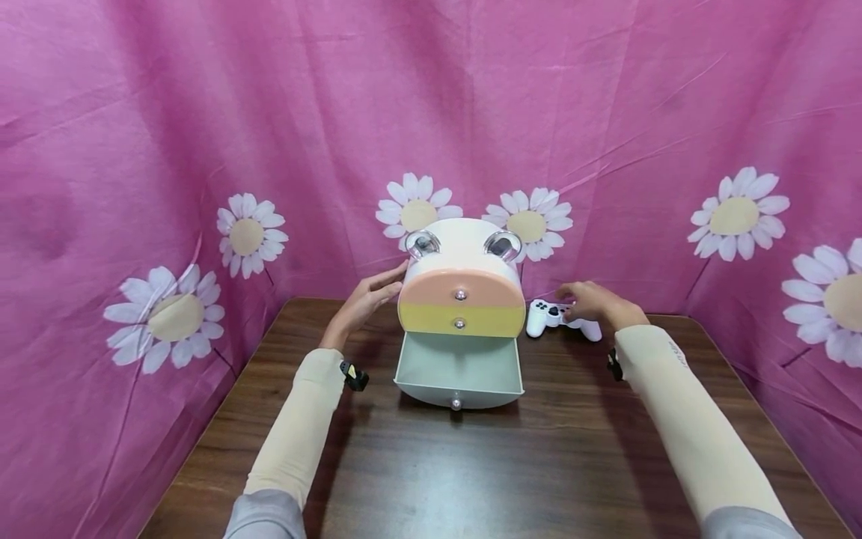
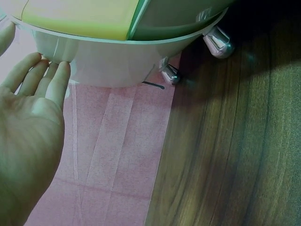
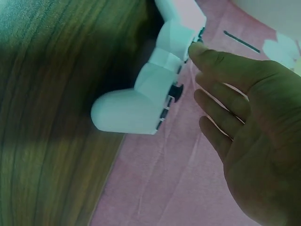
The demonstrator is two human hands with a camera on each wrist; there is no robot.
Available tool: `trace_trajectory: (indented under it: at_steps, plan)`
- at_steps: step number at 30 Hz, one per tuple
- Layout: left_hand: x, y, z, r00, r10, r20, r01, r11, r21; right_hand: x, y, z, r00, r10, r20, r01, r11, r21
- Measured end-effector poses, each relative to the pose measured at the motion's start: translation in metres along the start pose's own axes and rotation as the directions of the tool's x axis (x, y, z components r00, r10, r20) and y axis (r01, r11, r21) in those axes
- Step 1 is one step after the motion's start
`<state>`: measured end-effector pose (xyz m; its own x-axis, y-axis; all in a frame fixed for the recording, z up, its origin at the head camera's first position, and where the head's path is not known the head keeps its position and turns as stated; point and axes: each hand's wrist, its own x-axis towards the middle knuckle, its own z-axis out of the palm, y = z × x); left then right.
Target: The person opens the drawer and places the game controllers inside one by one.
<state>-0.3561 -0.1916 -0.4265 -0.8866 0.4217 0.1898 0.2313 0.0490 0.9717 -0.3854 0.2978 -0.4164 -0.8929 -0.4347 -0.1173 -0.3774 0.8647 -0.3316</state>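
Note:
A small drawer box [image 1: 461, 241] with a rounded white shell and two clear round ears on top stands at the middle of the table. Its orange drawer [image 1: 431, 288] and yellow drawer [image 1: 431, 320] are closed; the pale green bottom drawer [image 1: 424, 393] is pulled out, with nothing inside. My left hand [image 1: 364, 303] has its fingertips at the shell's left side, fingers fairly straight in the left wrist view. To the right lies a white game controller [image 1: 537, 323]. Over it hovers my right hand [image 3: 263, 122], fingers loosely bent, thumb tip near the controller's buttons; contact is unclear.
The brown wooden table [image 1: 471, 479] runs back to a pink curtain [image 1: 337, 135] printed with daisies. Silver feet [image 2: 218, 43] hold the box off the tabletop. Each wrist carries a small black camera [image 1: 354, 376].

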Motion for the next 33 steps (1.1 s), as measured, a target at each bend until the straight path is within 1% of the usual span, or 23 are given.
trace_trajectory:
  at_steps: [6,12,17,21,25,27,28,30,33]
  plan:
    - [0.001,-0.004,0.003,1.000,-0.010,-0.004,0.010,1.000,-0.001,0.004,0.009,0.014,1.000,0.013,0.010,-0.012,1.000,-0.025]
    - [0.003,-0.004,0.003,1.000,-0.016,-0.005,0.015,1.000,-0.010,0.006,0.008,0.025,0.999,0.028,0.030,-0.026,0.997,-0.071]
    - [0.003,-0.003,0.003,1.000,-0.017,-0.007,0.017,1.000,-0.012,0.007,0.007,0.031,0.999,-0.006,0.032,0.010,0.993,-0.116]
    - [0.003,-0.002,0.002,1.000,-0.009,-0.008,0.009,1.000,-0.018,0.007,0.005,0.029,0.999,-0.031,0.028,0.035,0.990,-0.139]
    - [0.003,-0.001,0.001,1.000,-0.003,-0.009,0.002,1.000,-0.026,0.009,0.005,0.027,0.999,-0.035,0.031,0.038,0.992,-0.119]
    - [0.003,-0.001,0.001,1.000,-0.003,-0.009,0.003,1.000,-0.024,0.011,0.009,0.027,0.999,-0.041,0.029,0.044,0.993,-0.107]
    - [0.003,-0.001,0.001,1.000,-0.004,-0.008,0.004,1.000,-0.022,0.014,0.016,0.030,0.998,-0.052,0.021,0.054,0.992,-0.111]
    - [0.002,-0.001,0.000,1.000,-0.005,-0.006,0.005,1.000,-0.019,0.018,0.024,0.034,0.998,-0.069,0.007,0.069,0.990,-0.123]
    - [0.002,-0.002,-0.001,1.000,-0.003,-0.006,0.003,1.000,-0.017,0.020,0.027,0.035,0.997,-0.083,0.000,0.083,0.988,-0.133]
